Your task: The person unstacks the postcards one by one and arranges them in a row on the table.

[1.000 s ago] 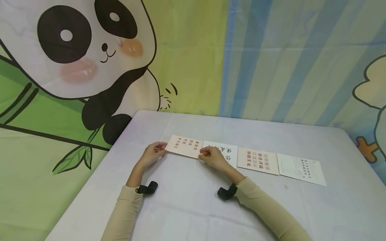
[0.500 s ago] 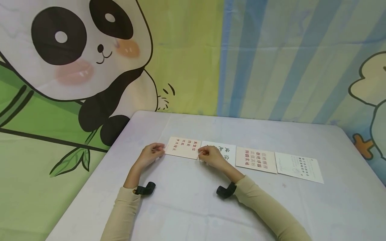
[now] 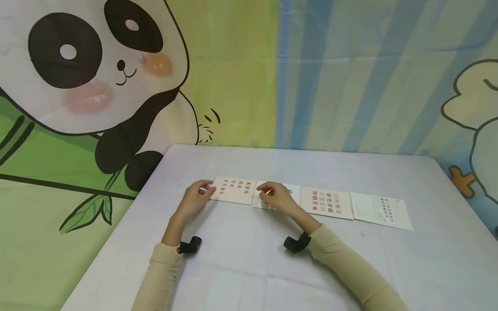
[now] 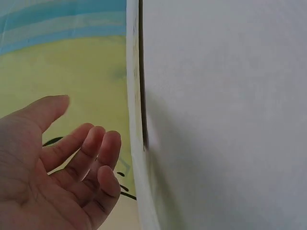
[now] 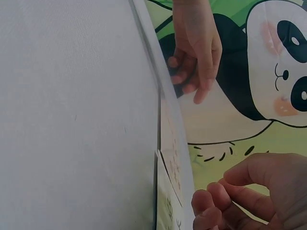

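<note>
A cream card with red characters point(image 3: 233, 190) lies at the left end of a row on the table. My left hand point(image 3: 196, 198) is by its left edge, fingers loosely bent; in the left wrist view this hand point(image 4: 72, 167) holds nothing. Over the white card point(image 3: 258, 202) beside it hovers my right hand point(image 3: 277, 197), covering most of its writing. In the right wrist view the thumb and fingers of the right hand point(image 5: 249, 191) are loosely curled with nothing between them. To the right follow another cream card with red characters point(image 3: 326, 203) and a white card with dark characters point(image 3: 381, 211).
The cards lie almost edge to edge on a table point(image 3: 241, 268) under a pale cloth. Behind it hangs a printed curtain point(image 3: 229, 73) with a panda and stripes. Black wrist cameras sit on the left wrist point(image 3: 190, 245) and right wrist point(image 3: 297, 242).
My right hand has let go of the left cream card's right edge and moved slightly right, over the white card. My left fingers have come away from its left edge. The head view has shifted.
</note>
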`<action>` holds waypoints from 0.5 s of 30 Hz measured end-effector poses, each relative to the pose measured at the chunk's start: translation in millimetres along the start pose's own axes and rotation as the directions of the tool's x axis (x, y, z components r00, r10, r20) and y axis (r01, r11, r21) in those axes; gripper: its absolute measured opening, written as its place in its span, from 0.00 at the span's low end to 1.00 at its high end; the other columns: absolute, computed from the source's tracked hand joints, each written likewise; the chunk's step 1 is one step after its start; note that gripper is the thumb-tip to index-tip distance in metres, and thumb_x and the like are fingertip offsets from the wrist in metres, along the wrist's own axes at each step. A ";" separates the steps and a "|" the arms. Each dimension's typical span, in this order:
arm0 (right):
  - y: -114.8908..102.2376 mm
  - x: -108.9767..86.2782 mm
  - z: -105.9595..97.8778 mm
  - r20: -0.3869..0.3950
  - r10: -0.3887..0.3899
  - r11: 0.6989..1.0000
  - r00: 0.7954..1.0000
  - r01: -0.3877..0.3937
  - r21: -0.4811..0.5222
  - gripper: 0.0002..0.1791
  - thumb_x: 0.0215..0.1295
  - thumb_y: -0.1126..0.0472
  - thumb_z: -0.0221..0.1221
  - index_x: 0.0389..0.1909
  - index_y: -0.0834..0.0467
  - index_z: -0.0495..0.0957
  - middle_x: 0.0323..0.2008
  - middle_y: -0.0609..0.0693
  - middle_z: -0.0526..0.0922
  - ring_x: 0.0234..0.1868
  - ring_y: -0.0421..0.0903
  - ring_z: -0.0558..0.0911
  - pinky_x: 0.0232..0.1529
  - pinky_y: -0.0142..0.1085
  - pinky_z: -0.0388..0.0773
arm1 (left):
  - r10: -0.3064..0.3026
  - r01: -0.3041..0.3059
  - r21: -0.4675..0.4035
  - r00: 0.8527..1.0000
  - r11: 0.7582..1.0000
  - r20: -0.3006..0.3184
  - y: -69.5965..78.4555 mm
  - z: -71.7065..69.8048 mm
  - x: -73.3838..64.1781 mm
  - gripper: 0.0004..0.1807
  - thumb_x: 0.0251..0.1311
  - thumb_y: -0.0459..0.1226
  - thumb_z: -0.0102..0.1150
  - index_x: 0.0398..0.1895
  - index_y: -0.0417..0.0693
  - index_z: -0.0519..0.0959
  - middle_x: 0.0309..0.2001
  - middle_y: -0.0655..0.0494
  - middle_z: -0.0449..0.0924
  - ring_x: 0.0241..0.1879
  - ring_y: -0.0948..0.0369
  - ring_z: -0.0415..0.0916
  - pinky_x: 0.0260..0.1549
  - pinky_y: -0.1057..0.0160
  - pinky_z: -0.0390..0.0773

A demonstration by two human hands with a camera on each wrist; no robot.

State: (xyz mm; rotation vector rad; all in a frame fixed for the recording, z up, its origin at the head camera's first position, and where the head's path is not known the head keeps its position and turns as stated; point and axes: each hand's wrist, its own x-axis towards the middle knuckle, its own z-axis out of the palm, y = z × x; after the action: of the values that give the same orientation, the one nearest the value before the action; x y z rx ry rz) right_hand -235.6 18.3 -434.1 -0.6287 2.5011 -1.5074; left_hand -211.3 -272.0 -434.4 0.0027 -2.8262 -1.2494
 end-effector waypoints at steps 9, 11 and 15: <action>7.0 -12.9 -38.4 -0.032 -0.010 0.999 0.999 0.008 -0.041 0.14 0.67 0.66 0.56 0.50 0.67 0.79 0.42 0.59 0.82 0.35 0.49 0.79 0.30 0.33 0.73 | 0.093 -0.094 0.048 0.996 0.994 0.015 25.3 7.4 2.9 0.31 0.73 0.55 0.43 0.64 0.40 0.71 0.57 0.43 0.73 0.57 0.48 0.70 0.56 0.47 0.70; 9.4 -15.2 -47.2 -0.056 0.003 0.999 0.998 -0.005 -0.040 0.15 0.67 0.65 0.56 0.53 0.66 0.78 0.45 0.60 0.81 0.38 0.51 0.80 0.31 0.34 0.76 | 0.093 -0.094 0.060 0.995 0.994 0.022 31.0 8.0 4.3 0.33 0.72 0.57 0.42 0.66 0.41 0.69 0.60 0.42 0.72 0.62 0.47 0.67 0.60 0.45 0.66; 16.5 -20.3 -64.1 -0.118 -0.011 1.000 0.993 0.009 -0.016 0.20 0.70 0.66 0.55 0.61 0.67 0.72 0.57 0.65 0.71 0.46 0.59 0.79 0.36 0.44 0.82 | 0.096 -0.099 0.120 0.995 0.988 0.033 41.3 11.0 8.1 0.37 0.70 0.61 0.41 0.70 0.45 0.65 0.66 0.43 0.68 0.68 0.46 0.61 0.66 0.42 0.58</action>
State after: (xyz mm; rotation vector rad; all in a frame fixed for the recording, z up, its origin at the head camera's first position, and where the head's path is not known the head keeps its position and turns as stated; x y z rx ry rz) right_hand -243.6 85.5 -419.3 -0.5709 2.6026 -1.5738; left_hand -219.1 -236.3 -411.0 -0.1477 -2.8818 -1.0650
